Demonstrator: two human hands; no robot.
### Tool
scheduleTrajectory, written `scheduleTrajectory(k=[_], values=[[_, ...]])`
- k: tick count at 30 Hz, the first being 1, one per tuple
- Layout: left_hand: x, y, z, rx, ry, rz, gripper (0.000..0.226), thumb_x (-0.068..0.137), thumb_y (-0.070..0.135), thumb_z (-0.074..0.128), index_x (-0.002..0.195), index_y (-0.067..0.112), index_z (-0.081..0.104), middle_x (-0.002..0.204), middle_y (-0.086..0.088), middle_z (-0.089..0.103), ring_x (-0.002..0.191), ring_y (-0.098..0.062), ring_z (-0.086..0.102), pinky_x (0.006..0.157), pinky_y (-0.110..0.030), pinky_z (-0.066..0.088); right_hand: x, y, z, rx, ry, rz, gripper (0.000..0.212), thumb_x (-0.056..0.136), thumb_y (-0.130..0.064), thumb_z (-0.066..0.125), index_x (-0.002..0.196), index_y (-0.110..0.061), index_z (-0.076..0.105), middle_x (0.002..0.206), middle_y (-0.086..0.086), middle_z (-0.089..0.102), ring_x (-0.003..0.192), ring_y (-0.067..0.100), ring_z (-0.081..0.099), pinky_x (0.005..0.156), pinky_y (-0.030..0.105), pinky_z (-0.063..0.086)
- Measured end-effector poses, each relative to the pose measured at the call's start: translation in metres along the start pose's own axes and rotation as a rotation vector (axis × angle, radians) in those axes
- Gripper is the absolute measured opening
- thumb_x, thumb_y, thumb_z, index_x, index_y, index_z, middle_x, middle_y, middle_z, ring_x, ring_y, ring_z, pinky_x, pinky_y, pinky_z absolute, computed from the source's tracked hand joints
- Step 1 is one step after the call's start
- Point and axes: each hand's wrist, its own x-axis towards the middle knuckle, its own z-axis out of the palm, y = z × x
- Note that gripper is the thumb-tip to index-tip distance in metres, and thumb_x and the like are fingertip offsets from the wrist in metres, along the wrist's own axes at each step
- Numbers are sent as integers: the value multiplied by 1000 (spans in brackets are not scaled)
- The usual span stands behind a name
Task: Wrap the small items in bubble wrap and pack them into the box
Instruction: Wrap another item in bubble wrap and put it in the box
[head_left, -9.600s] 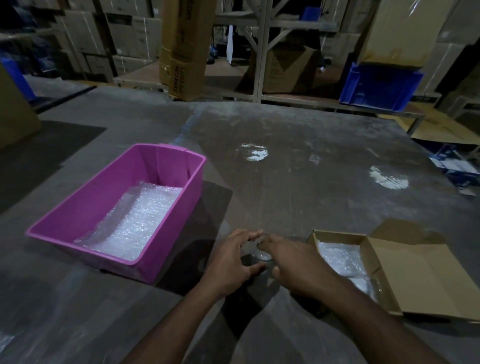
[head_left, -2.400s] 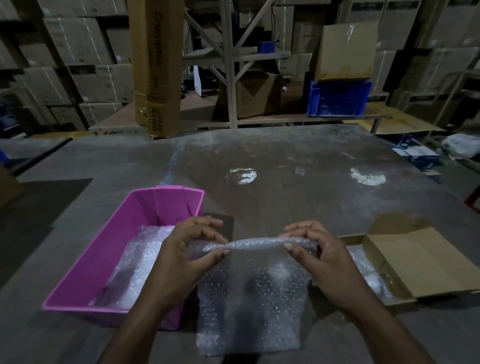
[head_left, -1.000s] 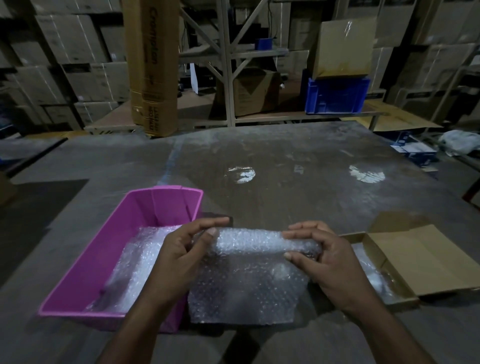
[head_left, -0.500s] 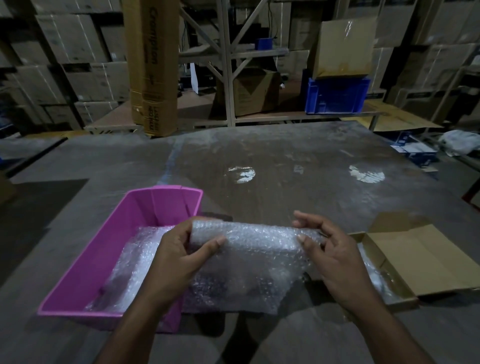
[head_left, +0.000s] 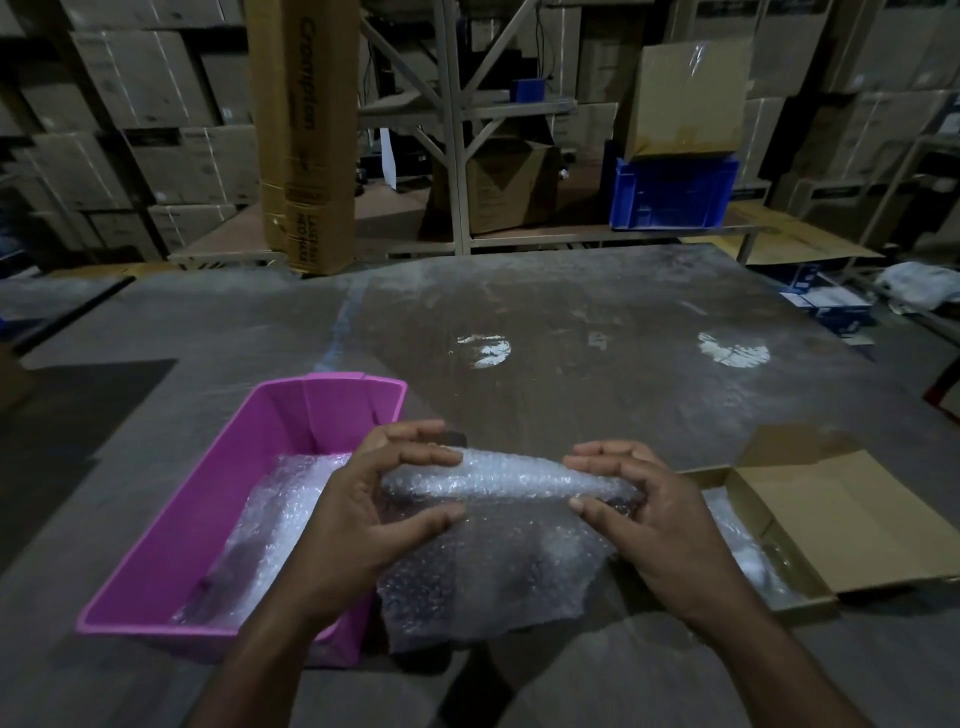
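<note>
Compared with half a second earlier, the rolled portion of the bubble wrap (head_left: 498, 480) has tightened and sits lower in the frame, and both hands have closed further round it; the right fingers, then lifted and spread, now curl over the roll. The left hand (head_left: 374, 519) grips the roll's left end, fingers over the top and thumb beneath. The right hand (head_left: 654, 514) pinches the right end in the same manner, and something dark shows through the wrap by its thumb. The roll lies at lower centre of the frame, its long axis running left to right between the two hands, with the unrolled remainder of the sheet hanging below toward the viewer. Whether a small item is inside cannot be told with certainty.

The pink bin (head_left: 218, 499), holding more bubble wrap, lies at lower left beside the left hand. The open cardboard box (head_left: 841, 525) lies at lower right, just beyond the right hand, which is therefore the nearer one for packing. Rolling appears unfinished. All rest on a grey table (head_left: 571, 353).
</note>
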Motion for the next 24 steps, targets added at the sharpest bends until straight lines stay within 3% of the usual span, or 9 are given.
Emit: scheduleTrajectory(k=[5,7,9,12,16,19,20,22,24], values=[[0,-5,2,-124,58,-90,25,73,23,89,94,21,77,94,-5,76,84,-17,72,73,-31,58,-1,-1,0,-3,29,33,17,84,-34,67,95,-25,77,116,-11,63,110,1,61,86,14,50],[0,-4,3,-131,56,-82,14,76,19,83,87,16,75,84,-7,74,74,-18,68,66,-29,54,-1,0,2,39,60,40,17,88,-28,68,104,-31,74,116,-12,66,109,3,64,88,17,52],[0,-4,4,-114,39,-79,12,79,19,80,84,12,71,77,-3,70,68,-12,64,61,-23,49,-2,1,3,161,99,90,32,90,-15,70,116,-34,69,115,-10,69,103,10,69,85,26,57],[0,-5,5,-120,59,-110,20,82,21,79,85,9,64,73,1,65,65,-9,60,57,-22,46,-1,1,3,205,160,67,42,92,-6,66,125,-33,64,119,-9,70,97,10,71,77,22,56],[-1,-1,9,-113,105,-180,30,82,33,76,108,38,61,92,-3,73,70,-23,71,61,-28,55,-1,-1,1,167,72,-34,41,80,-19,77,118,-33,71,134,-8,60,122,9,60,91,23,54],[-1,-3,10,-91,123,-214,50,82,49,79,125,53,52,89,-10,69,54,-36,57,60,-28,51,-1,2,1,-8,-27,-61,55,71,-20,86,119,-41,69,142,-14,49,132,-1,47,99,10,42],[0,-6,8,-68,122,-199,57,79,57,78,129,53,50,103,-2,70,60,-33,57,66,-29,53,-1,3,2,-59,-25,-69,52,73,-17,86,117,-40,71,141,-15,49,132,-2,47,100,8,39],[1,-8,7,-61,109,-179,71,73,61,80,135,54,47,116,15,66,92,-21,67,86,-35,58,1,5,3,-84,1,-74,42,80,-9,82,112,-35,73,135,-13,54,128,-2,51,99,8,40],[-1,-7,6,-100,72,-156,89,68,42,92,141,49,43,113,15,65,108,-8,65,89,-24,56,1,4,3,-74,16,-60,36,83,-3,78,107,-29,75,128,-8,60,120,-3,56,94,6,41]])
